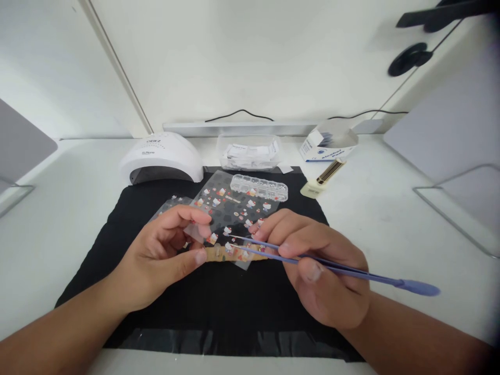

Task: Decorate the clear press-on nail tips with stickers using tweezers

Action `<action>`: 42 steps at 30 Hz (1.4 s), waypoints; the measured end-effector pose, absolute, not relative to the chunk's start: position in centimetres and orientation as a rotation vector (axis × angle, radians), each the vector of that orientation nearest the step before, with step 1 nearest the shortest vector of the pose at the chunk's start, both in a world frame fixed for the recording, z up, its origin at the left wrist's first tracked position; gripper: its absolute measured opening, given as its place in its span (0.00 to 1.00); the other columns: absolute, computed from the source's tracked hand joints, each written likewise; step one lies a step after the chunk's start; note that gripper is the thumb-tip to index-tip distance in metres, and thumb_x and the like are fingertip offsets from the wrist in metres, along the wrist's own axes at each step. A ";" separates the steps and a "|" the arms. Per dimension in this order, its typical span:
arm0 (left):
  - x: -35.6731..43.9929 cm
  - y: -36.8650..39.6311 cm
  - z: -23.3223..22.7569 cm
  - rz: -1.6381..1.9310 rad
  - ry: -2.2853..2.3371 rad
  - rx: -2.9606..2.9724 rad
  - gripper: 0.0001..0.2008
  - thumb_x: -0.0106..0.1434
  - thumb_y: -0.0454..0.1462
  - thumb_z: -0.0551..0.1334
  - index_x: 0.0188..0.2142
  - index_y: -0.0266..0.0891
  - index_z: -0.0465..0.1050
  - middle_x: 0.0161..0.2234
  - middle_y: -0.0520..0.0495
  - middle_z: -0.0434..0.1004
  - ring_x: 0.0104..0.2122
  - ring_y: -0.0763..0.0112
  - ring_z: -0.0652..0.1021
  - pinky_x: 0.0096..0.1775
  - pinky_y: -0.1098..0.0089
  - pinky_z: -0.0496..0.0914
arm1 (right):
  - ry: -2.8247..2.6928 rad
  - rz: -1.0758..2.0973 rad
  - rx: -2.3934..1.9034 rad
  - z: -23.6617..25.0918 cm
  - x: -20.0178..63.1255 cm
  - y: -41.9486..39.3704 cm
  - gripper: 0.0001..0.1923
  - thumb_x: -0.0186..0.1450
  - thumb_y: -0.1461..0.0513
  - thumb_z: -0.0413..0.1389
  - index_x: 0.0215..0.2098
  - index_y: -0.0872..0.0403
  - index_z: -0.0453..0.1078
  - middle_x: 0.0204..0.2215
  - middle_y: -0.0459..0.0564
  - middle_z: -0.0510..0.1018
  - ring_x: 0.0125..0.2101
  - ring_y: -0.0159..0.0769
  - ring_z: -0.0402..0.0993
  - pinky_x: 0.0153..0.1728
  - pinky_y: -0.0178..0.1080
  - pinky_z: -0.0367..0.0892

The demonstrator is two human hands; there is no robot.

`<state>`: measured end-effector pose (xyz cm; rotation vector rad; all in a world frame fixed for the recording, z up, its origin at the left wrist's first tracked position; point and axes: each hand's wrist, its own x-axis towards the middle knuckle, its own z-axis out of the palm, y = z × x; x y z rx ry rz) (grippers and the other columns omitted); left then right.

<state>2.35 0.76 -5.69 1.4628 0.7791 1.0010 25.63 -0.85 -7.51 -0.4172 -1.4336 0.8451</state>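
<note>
My right hand (328, 265) grips purple tweezers (363, 276). Their two thin tips are slightly apart, over the lower part of a clear sticker sheet (234, 208) printed with small white and red cartoon cats. A tan strip (214, 254) with small marks or pieces on it runs across the sheet's lower end. At the strip's left end is my left hand (160, 255), its thumb tip against the strip and its fingers curled, the index raised apart from the thumb. The lower fingers are partly hidden. A second clear sticker sheet (167, 205) lies behind my left hand.
Under everything is a black mat (219, 312). A white nail lamp (162, 156) stands at the back left. Behind the sheets are a clear compartment case (260, 187), a plastic tub of packets (250, 151), an alcohol pads box (328, 148) and a gold-capped polish bottle (318, 182).
</note>
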 end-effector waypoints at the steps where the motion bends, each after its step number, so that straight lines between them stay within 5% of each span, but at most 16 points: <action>1: 2.3 0.7 -5.7 1.011 0.795 1.476 0.14 0.61 0.31 0.69 0.47 0.45 0.76 0.35 0.50 0.74 0.32 0.75 0.75 0.35 0.78 0.73 | -1.437 0.847 -0.418 -7.4 25.6 -0.9 0.09 0.67 0.63 0.55 0.41 0.52 0.78 0.28 0.51 0.77 0.35 0.44 0.76 0.40 0.53 0.75; 19: 2.1 0.7 -5.7 1.122 0.819 1.558 0.07 0.60 0.32 0.69 0.38 0.44 0.78 0.34 0.49 0.74 0.32 0.73 0.73 0.33 0.76 0.71 | -1.363 0.821 -0.388 -6.9 25.4 -0.7 0.09 0.67 0.61 0.55 0.40 0.53 0.78 0.26 0.51 0.76 0.34 0.43 0.73 0.39 0.50 0.71; 42: 2.3 0.3 -6.1 1.018 0.785 1.667 0.12 0.65 0.30 0.65 0.45 0.47 0.73 0.35 0.54 0.72 0.34 0.79 0.72 0.39 0.81 0.70 | -1.479 0.850 -0.380 -7.0 25.5 -1.2 0.09 0.67 0.63 0.54 0.41 0.54 0.77 0.28 0.52 0.76 0.35 0.44 0.76 0.40 0.52 0.71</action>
